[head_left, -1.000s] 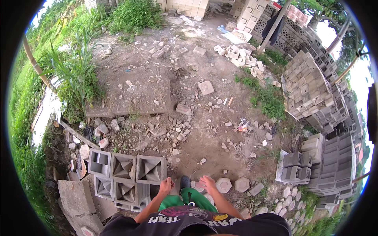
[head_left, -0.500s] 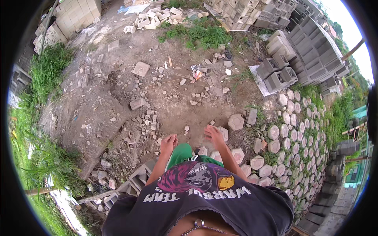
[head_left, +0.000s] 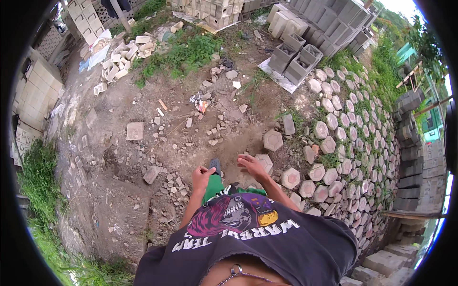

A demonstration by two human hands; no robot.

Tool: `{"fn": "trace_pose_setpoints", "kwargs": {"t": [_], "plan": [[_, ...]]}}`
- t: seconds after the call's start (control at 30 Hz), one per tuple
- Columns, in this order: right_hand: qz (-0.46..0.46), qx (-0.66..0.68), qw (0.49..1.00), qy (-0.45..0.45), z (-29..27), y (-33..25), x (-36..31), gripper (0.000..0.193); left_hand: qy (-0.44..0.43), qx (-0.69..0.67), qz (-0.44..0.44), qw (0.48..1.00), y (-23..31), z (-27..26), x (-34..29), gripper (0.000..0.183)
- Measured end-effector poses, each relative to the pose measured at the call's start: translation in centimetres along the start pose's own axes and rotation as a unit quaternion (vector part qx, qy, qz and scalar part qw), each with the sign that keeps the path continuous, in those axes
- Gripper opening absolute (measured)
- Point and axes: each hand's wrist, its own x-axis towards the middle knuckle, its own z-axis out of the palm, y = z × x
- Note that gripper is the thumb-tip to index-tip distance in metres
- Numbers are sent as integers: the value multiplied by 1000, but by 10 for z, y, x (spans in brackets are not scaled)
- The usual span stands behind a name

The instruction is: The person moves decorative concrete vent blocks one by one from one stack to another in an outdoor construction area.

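One broad dirt yard [head_left: 229, 150] carries everything, and down its right side runs a bed of hexagonal pavers [head_left: 327, 145] with grass in the gaps. At the yard's far edge stand a tall stack of grey blocks [head_left: 329, 24] and, left of it, a paler block stack [head_left: 210, 10]. Green weeds [head_left: 191, 52] grow in front of the paler stack, with a heap of broken blocks [head_left: 121, 60] at their left. Hollow grey blocks [head_left: 303, 63] sit on a white sheet [head_left: 274, 75], close to its near corner. The person wears a dark T-shirt [head_left: 296, 243] and green shorts [head_left: 214, 187]. Toward the yard's left side lies a square slab [head_left: 135, 131]. Nearest the right hand [head_left: 252, 166] is a loose hexagonal paver [head_left: 267, 161] on the dirt, just left of the bed; the hand overlaps its edge in view, fingers loosely extended and bare. The left hand [head_left: 202, 177] is near a grey shoe [head_left: 215, 166], its fingers half curled; whether they grip anything, I cannot tell. Smallest are scattered stones and an orange stick [head_left: 163, 104].
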Motion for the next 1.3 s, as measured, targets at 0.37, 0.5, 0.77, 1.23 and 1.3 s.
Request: {"fn": "trace_pose_setpoints", "kwargs": {"t": [0.37, 0.5, 0.77, 1.23, 1.3], "plan": [[-116, -7, 990, 80, 54, -125, 114, 33, -120, 62, 88, 987, 112, -7, 186, 42], [-136, 23, 981, 137, 37, -136, 116, 33, -216, 110, 95, 966, 133, 26, 225, 45], [-112, 92, 958, 249, -20, -137, 135, 47, -295, 21, -13, 955, 179, 147, 275, 45], [-238, 86, 922, 292, -228, -327, 247, 36, -482, 32, -12, 875, 278, 372, 382, 56], [-192, 57, 929, 310, -249, -345, 247, 42, -501, 49, -15, 864, 299, 393, 395, 61]]}}
